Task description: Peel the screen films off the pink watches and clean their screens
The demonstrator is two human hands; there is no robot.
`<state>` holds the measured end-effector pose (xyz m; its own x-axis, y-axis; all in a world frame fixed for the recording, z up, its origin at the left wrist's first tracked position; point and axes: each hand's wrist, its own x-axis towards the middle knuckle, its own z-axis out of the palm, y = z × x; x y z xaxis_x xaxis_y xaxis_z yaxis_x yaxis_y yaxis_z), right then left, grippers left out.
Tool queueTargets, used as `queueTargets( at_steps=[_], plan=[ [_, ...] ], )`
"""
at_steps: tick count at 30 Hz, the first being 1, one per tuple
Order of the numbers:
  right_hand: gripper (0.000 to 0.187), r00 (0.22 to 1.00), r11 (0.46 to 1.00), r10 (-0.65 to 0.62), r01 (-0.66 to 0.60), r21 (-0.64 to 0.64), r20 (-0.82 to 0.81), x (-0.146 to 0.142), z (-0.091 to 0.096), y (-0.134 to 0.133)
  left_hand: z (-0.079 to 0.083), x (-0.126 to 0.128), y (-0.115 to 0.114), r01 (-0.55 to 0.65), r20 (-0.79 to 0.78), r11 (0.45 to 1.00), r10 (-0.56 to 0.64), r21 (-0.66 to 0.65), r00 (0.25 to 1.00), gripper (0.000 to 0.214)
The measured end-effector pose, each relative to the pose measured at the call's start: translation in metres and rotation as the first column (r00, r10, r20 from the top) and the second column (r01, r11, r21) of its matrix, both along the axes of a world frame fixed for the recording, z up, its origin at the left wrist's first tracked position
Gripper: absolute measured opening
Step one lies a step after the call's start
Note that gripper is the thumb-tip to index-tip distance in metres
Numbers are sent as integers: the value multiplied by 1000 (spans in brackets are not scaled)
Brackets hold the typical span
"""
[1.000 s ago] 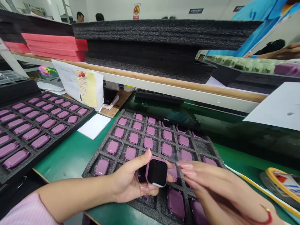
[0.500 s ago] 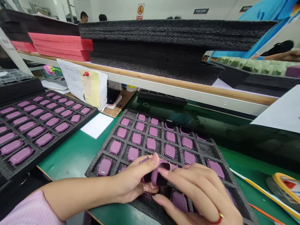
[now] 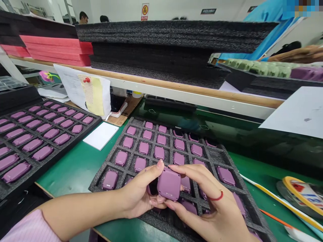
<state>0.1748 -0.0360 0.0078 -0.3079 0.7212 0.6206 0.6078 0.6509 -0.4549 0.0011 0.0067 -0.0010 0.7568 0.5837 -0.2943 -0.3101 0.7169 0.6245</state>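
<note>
A purple square watch case (image 3: 169, 184) is held up over the foam tray with its back towards me. My right hand (image 3: 214, 201) grips it at the right edge, thumb below and index finger on top. My left hand (image 3: 137, 190) closes on its left side, thumb at the upper corner and fingertips beneath. Behind it, within the left hand, a second watch case (image 3: 152, 187) shows a dark face, mostly hidden. Under my hands, the black foam tray (image 3: 94, 183) holds several purple cases in its compartments, most of them back up; a few in the far row show dark faces.
Another foam tray (image 3: 93, 126) of purple cases lies at left. A white pad (image 3: 101, 135) sits between the trays. At right are a tape roll (image 3: 302, 193) and thin coloured sticks (image 3: 277, 196). A shelf (image 3: 161, 84) stacked with black foam (image 3: 171, 37) crosses above the bench.
The watch case at my right fingers has turned from its dark face to its purple back. My right hand has shifted its grip to the edge. The view has moved slightly right.
</note>
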Motion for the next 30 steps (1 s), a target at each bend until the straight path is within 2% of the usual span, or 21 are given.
queueTargets(
  at_steps=[3, 5, 8, 11, 13, 15, 17, 20, 22, 24, 27, 30],
  plan=[
    [49, 998, 1000, 11, -12, 14, 60, 9, 2, 7, 0, 1, -1, -89, -17, 995, 89, -44, 996, 60],
    [43, 995, 999, -44, 45, -5, 92, 16, 5, 19, 0, 2, -3, -143, -66, 988, 139, -52, 988, 60],
    [36, 982, 976, -145, 162, -144, 118, 22, 2, 53, 0, 3, -7, -137, -149, 989, 128, -53, 981, 60],
    [40, 960, 928, -190, 244, -281, 205, 11, -12, 101, -2, 5, -10, -75, -176, 996, 66, -46, 982, 65],
    [38, 950, 919, -192, 262, -296, 247, -5, -23, 133, -5, 6, -10, -25, -166, 1000, 28, 16, 986, 67],
    [35, 941, 920, -210, 282, -271, 265, -24, -31, 163, -7, 6, -8, 42, -156, 990, -21, 135, 987, 70],
    [33, 928, 920, -256, 320, -227, 270, -43, -37, 188, -10, 4, -6, 153, -157, 952, -114, 265, 981, 76],
    [33, 916, 918, -291, 349, -190, 275, -66, -42, 213, -11, 1, -4, 329, -161, 859, -288, 393, 944, 85],
    [33, 919, 922, -277, 336, -192, 279, -75, -46, 219, -12, 0, -5, 380, -173, 819, -338, 429, 925, 87],
    [32, 929, 931, -245, 305, -200, 277, -78, -49, 216, -12, 1, -6, 391, -199, 817, -338, 424, 920, 85],
    [31, 953, 950, -173, 228, -213, 249, -75, -50, 195, -15, 3, -5, 310, -237, 878, -234, 364, 943, 82],
    [22, 978, 968, -73, 116, -222, 193, -62, -46, 159, -20, 5, -4, 142, -240, 941, -68, 306, 968, 78]
  ],
)
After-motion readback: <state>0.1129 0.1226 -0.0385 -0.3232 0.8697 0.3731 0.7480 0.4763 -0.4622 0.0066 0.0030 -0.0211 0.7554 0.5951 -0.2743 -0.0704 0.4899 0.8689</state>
